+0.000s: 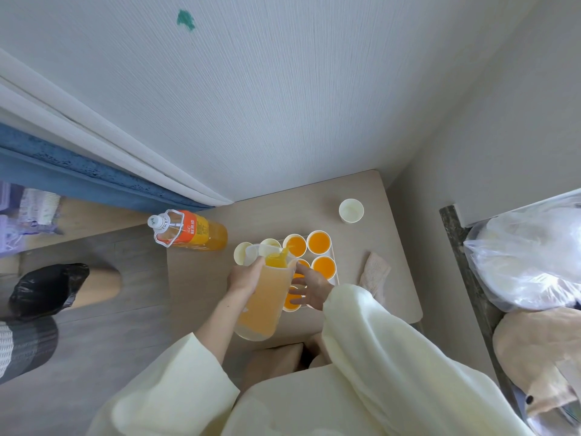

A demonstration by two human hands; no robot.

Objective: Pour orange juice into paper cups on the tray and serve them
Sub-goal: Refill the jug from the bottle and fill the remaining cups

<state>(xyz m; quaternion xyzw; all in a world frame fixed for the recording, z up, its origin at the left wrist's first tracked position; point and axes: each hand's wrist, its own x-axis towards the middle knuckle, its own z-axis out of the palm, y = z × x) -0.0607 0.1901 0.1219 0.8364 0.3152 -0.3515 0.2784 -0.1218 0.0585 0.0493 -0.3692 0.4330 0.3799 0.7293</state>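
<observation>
My left hand (pixel 246 275) grips a clear plastic pitcher (pixel 267 297) of orange juice, tilted forward, and juice runs from its spout into a paper cup (pixel 295 245) on the tray (pixel 335 272). My right hand (pixel 311 289) rests with spread fingers against the pitcher's right side, above the tray. Several cups hold juice, among them the cup (pixel 319 242) at the far right and the cup (pixel 324 266) in front of it. Two cups (pixel 241 253) at the far left look empty. The pitcher hides part of the tray.
A large orange juice bottle (pixel 188 231) stands on the table's left. A lone empty paper cup (pixel 351 210) sits at the back right. A folded cloth (pixel 375 275) lies right of the tray. Plastic bags (pixel 528 256) sit on a counter to the right.
</observation>
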